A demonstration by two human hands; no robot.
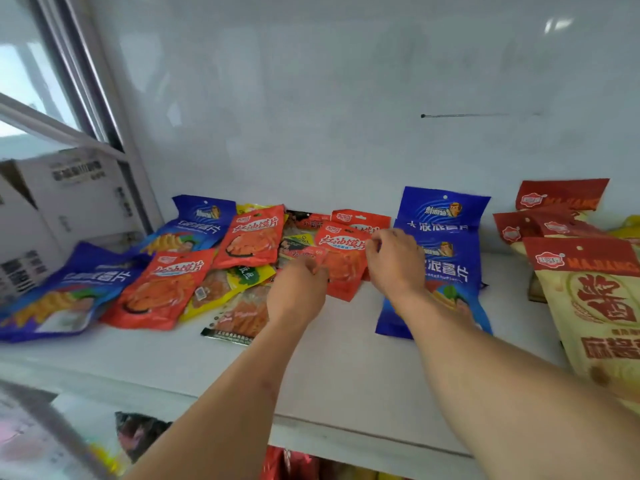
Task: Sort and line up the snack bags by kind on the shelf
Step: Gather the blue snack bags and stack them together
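Sorting stood partly done: blue bags [446, 258] stacked right of centre on the shelf [346, 358], orange, yellow and blue bags [194, 268] jumbled left. Both hands, left [299, 289] and right [393, 259], pinched an orange bag [343, 265] mid-shelf.

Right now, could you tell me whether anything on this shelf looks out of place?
Yes: left of both hands, orange bags, blue bags and a yellow bag lie mixed and overlapping at angles, unlike the blue stack on the right.
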